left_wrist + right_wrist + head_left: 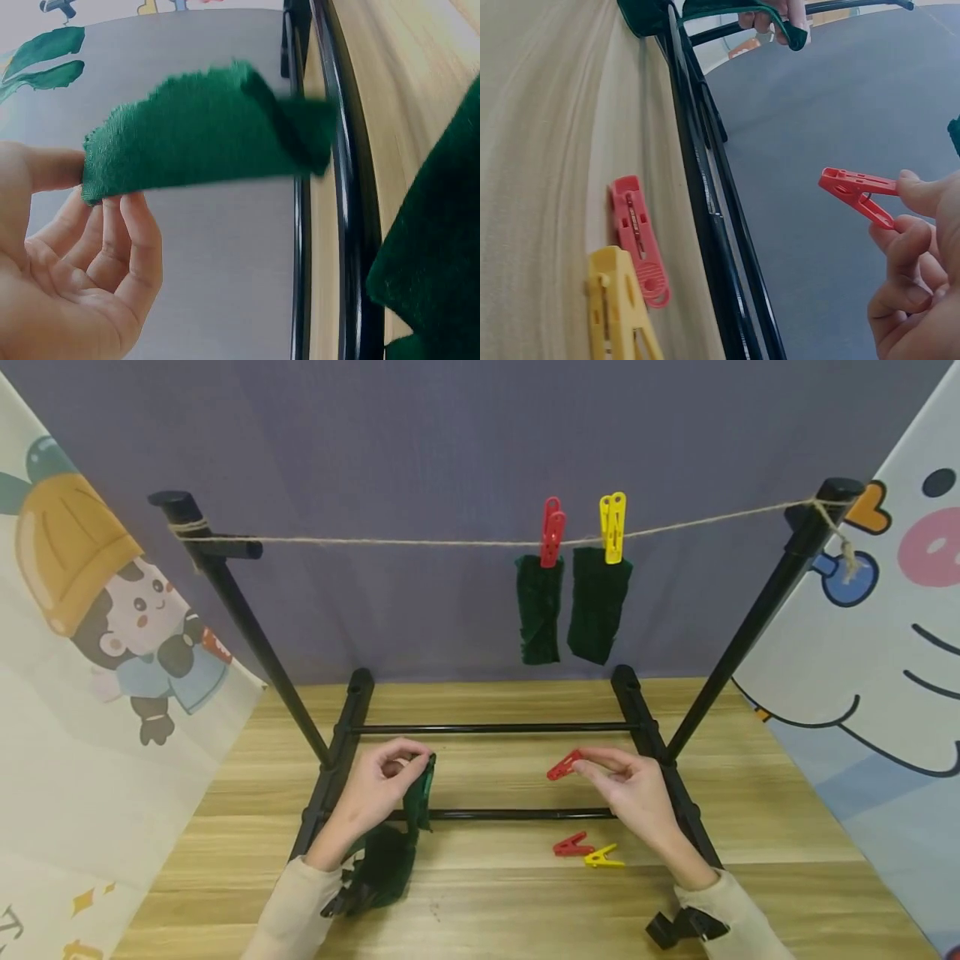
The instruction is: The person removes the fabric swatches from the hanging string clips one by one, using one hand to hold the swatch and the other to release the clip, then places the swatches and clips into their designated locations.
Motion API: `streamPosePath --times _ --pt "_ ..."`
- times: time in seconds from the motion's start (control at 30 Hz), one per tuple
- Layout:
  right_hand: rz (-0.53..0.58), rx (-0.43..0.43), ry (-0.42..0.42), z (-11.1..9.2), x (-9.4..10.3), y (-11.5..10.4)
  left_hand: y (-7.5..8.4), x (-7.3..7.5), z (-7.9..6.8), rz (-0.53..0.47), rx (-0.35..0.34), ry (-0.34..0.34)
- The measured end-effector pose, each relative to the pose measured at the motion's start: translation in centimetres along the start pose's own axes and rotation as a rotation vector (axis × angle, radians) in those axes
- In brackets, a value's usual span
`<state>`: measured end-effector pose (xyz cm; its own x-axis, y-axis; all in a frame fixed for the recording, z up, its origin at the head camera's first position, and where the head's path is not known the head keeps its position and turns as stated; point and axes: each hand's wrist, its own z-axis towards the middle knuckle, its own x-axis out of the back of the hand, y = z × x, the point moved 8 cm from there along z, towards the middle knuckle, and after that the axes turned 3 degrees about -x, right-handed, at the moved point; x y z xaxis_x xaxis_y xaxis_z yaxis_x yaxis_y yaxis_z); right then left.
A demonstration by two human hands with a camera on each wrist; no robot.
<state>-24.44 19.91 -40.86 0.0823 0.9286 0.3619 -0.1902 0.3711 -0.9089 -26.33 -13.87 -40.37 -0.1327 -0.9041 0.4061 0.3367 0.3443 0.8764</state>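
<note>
Between thumb and fingers, my left hand (378, 789) pinches the edge of a small dark green cloth (187, 135), which hangs down from it. My right hand (633, 789) holds a red clothespin (855, 187) by its handle end, its tip pointing left. More green cloth (384, 860) lies on the table under the left wrist. Higher up, a string (375, 541) carries two green cloths, the left one (538, 610) under a red clothespin (552, 535) and the right one (600, 610) under a yellow clothespin (613, 531).
A black frame (262, 652) with two uprights and low crossbars (487, 728) stands on the wooden table (487, 902). In front of the near bar lie another red clothespin (570, 845) and a yellow clothespin (602, 857), close together. Behind is a grey backdrop (375, 443).
</note>
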Motion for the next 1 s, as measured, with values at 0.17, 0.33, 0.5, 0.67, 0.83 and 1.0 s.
streamPosePath --times 0.17,0.33,0.5,0.67,0.83,1.0 --pt "-0.060 0.008 0.000 -0.8 -0.1 -1.5 -0.5 0.0 -0.5 0.002 0.043 -0.034" --pt "-0.072 0.015 -0.005 -0.9 -0.3 -0.3 0.0 0.0 -1.0 0.019 0.051 -0.071" --pt "-0.026 -0.038 -0.040 -0.6 -0.9 3.0 1.7 0.0 -1.8 0.038 0.049 -0.107" --pt "-0.020 -0.075 -0.060 -0.7 -1.4 4.3 2.0 0.1 -2.3 0.030 0.041 -0.124" --pt "-0.048 -0.083 -0.069 -1.0 -1.6 4.8 1.0 -0.1 -2.6 0.053 0.061 -0.136" --pt "-0.039 -0.130 -0.114 -1.5 -2.2 5.5 -1.6 -0.2 -2.9 0.108 0.071 -0.155"
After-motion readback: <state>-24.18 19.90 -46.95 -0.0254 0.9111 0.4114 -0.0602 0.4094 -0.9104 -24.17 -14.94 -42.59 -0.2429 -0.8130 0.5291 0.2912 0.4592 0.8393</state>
